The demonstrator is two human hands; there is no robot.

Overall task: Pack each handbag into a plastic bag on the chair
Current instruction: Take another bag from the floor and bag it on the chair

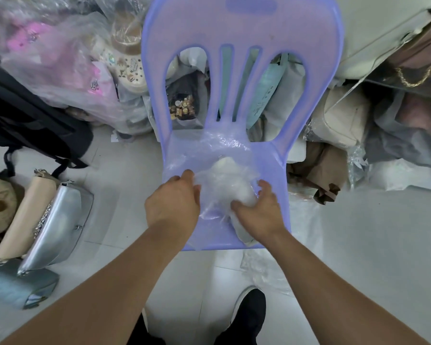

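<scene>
Head view: our left hand (172,202) and right hand (258,210), fingers curled, grip one crinkly plastic bag (222,145) around one white handbag (225,166) on one lilac chair (234,33).

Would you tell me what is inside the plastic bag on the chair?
A white handbag shows through the plastic bag; creased film and the right hand hide its details.

Looking down now, I've got two bare forearms running in from the bottom edge, uncovered all the way to the wrists. Bare left hand (172,205), bare right hand (259,212), both plain. Lower down there's a black fabric shoe with a pale grey sole rim (249,312), and dark black trouser legs (144,331) at the frame's bottom.
</scene>
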